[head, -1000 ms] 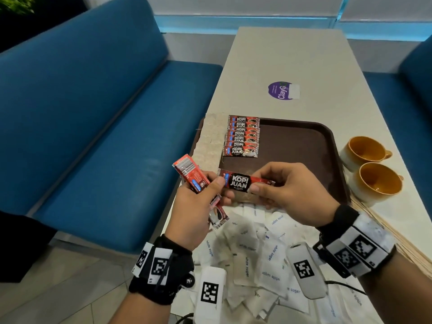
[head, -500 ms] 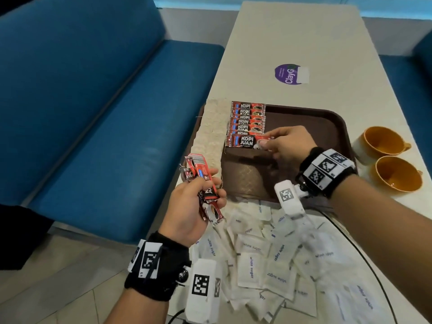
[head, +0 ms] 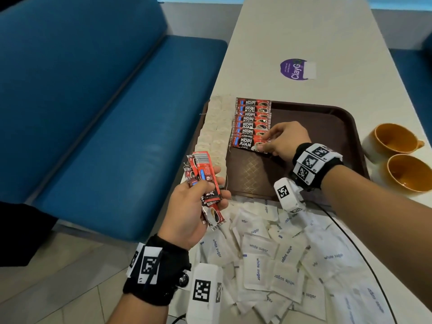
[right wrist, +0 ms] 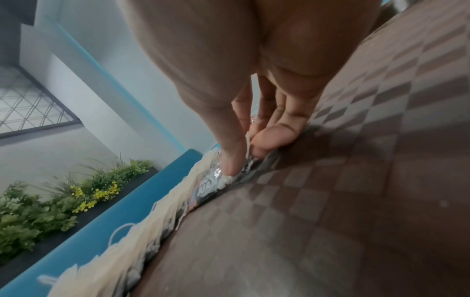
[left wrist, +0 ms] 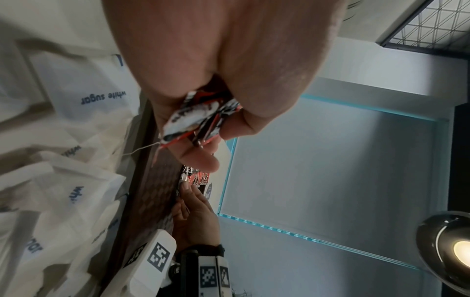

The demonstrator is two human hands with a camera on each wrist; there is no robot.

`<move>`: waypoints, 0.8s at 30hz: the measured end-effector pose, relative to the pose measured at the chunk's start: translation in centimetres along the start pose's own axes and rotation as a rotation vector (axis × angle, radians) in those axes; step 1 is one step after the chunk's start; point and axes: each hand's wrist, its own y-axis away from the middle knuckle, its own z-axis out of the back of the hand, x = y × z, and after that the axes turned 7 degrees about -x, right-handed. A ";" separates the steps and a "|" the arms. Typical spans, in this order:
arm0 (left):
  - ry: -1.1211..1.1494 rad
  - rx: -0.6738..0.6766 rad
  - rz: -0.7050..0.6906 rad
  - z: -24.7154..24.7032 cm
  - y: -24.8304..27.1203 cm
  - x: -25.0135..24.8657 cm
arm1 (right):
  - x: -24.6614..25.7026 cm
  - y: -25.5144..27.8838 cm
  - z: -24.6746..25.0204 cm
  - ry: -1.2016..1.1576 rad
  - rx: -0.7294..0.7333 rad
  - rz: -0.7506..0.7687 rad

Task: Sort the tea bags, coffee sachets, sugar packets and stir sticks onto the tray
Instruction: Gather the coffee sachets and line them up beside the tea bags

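Note:
A brown tray [head: 327, 127] lies on the table. Along its left side runs a column of pale tea bags [head: 214, 127], and next to it a column of red coffee sachets [head: 252, 118]. My right hand [head: 268, 142] pinches the right end of the nearest coffee sachet [head: 245, 142] at the bottom of that column; in the right wrist view thumb and finger close on its end [right wrist: 241, 160]. My left hand [head: 201, 195] grips a bunch of coffee sachets [head: 204, 176] at the table's left edge, also in the left wrist view [left wrist: 198, 118]. White sugar packets [head: 268, 258] lie heaped in front of the tray.
Two orange cups [head: 397, 157] stand right of the tray. A purple sticker [head: 295, 69] sits farther along the table. A blue bench [head: 93, 113] runs along the left. A cable [head: 364, 256] crosses the sugar packets.
My right hand took one coffee sachet from in front of my left hand, carried it onto the tray and laid it at the bottom of the column. The left hand kept its bunch.

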 end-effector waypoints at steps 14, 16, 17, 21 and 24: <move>-0.024 0.005 -0.030 -0.1 0.4 -0.1 | 0.2 0.0 0.4 0.041 0.004 0.023; -0.034 0.011 -0.041 -0.2 0.5 -0.2 | 0.5 0.4 0.8 -0.010 -0.003 0.037; -0.041 0.017 -0.046 -0.3 0.5 -0.3 | 0.7 0.6 1.0 -0.021 -0.016 0.055; -0.056 0.069 -0.054 -0.9 1.1 -0.5 | 2.3 3.0 1.8 -0.098 0.012 0.187; -0.091 0.122 -0.069 -1.4 1.8 -0.5 | 3.9 6.7 2.5 -0.262 0.121 0.276</move>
